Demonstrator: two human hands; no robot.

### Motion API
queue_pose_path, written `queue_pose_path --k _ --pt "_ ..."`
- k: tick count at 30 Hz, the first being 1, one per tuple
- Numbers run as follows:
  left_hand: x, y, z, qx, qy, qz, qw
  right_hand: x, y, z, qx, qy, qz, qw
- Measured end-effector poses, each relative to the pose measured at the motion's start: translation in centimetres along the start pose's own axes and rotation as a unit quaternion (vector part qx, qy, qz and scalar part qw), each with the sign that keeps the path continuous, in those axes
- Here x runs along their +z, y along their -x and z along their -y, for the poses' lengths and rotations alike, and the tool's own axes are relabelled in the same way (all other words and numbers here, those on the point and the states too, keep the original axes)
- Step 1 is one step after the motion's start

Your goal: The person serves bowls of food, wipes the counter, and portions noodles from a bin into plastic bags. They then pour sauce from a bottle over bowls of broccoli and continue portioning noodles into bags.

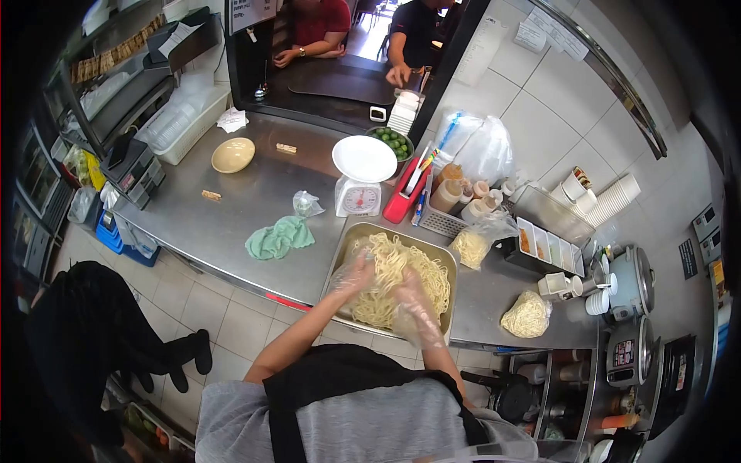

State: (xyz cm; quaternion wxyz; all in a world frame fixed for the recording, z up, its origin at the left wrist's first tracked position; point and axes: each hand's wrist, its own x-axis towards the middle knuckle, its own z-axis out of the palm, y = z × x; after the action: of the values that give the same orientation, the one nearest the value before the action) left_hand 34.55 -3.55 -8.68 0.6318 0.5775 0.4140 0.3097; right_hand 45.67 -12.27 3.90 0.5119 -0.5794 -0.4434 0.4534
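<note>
1. Apron (332, 378), black, worn over a grey shirt (347, 420), nearest to the camera.
2. Left hand (356, 276), in a clear plastic glove, touches the noodles (384, 279) from the left; strands partly cover its fingers, and I cannot tell how tightly they are closed.
3. Right hand (411, 292), gloved in the same clear plastic, is in the noodles opposite; its fingertips are hidden, so whether it is clenched on strands I cannot tell.
4. The noodles, pale yellow, lie heaped in a rectangular metal tray (455, 285) at the front edge of the steel counter (185, 204), the heap rising between the two hands.
5. Right of the tray, two plastic bags of noodles stand on the counter: one bag (471, 248) just beside it, the other bag (526, 314) farther right.
6. Left of the tray lies a crumpled green cloth (279, 238).
7. Just behind the tray stands a scale (360, 198) topped by a white plate (364, 159), with a red device (401, 202) to its right.
8. Farther back are a beige bowl (233, 156) and a container of green limes (392, 142).
9. Beyond the hatch, one person wears a red sleeve (333, 17); another's hand (399, 75) hangs near a stack of white items.
</note>
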Motion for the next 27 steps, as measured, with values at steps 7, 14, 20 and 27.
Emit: queue_pose_path --k 7,14,20,27 --pt "-2.5 1.5 -2.1 0.091 -0.011 0.075 0.993 -1.8 -1.8 -2.3 -0.040 0.055 0.019 0.997" --pt "-4.6 2.5 -5.3 0.067 -0.067 0.031 0.995 -4.6 -2.7 -1.4 -0.132 0.393 0.003 0.910" --pt "-3.0 3.8 -4.2 -0.044 0.264 0.043 0.963 -4.9 -2.2 -0.7 -0.174 0.367 0.069 0.911" --pt "-2.4 3.6 -4.2 -0.067 0.155 0.065 0.984 -1.4 -1.3 -1.6 -0.030 0.187 0.092 0.978"
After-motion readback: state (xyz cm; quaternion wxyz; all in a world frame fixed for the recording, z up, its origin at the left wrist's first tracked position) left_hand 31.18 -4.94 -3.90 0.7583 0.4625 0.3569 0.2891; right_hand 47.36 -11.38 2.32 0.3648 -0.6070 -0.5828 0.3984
